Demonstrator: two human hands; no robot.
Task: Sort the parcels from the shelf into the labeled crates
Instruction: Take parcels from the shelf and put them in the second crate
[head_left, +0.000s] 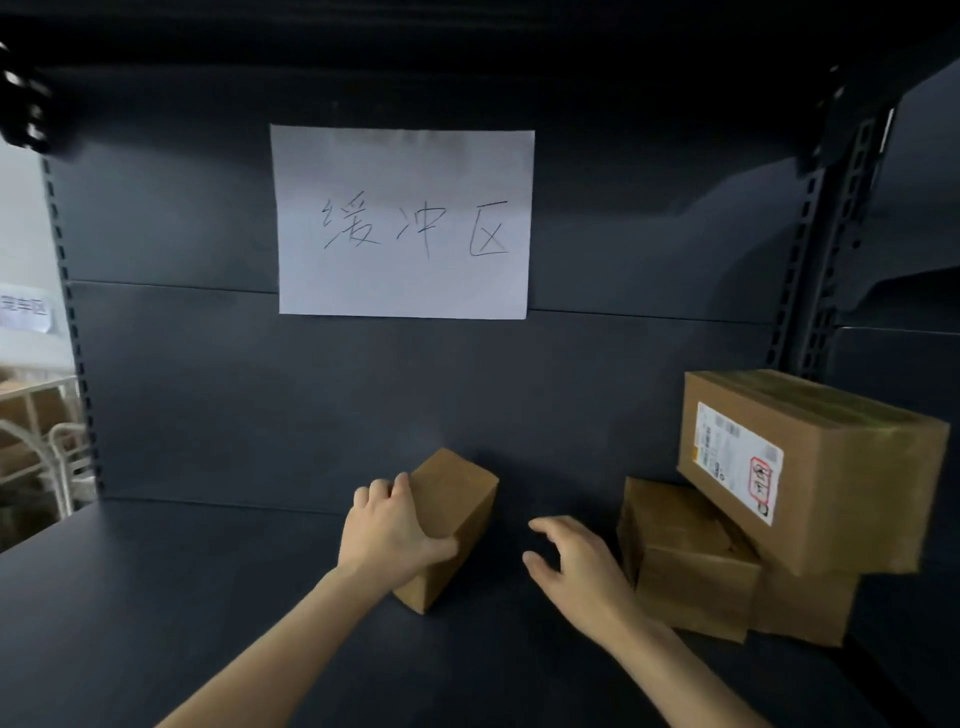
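Note:
A small plain brown parcel (457, 512) stands on the dark shelf board (218, 597), near its middle. My left hand (387, 530) grips this parcel from the left, fingers over its top edge and thumb on the near face. My right hand (576, 566) hovers just right of the parcel, fingers spread and slightly curled, holding nothing. At the right, a larger parcel with a white shipping label (810, 467) lies tilted on top of two lower brown parcels (685, 556).
A white paper sign with handwritten characters (402, 221) hangs on the shelf's back panel. Slotted uprights (810, 249) frame the bay on both sides. Beyond the left upright are white wire racks (47, 447) and another label (26, 312).

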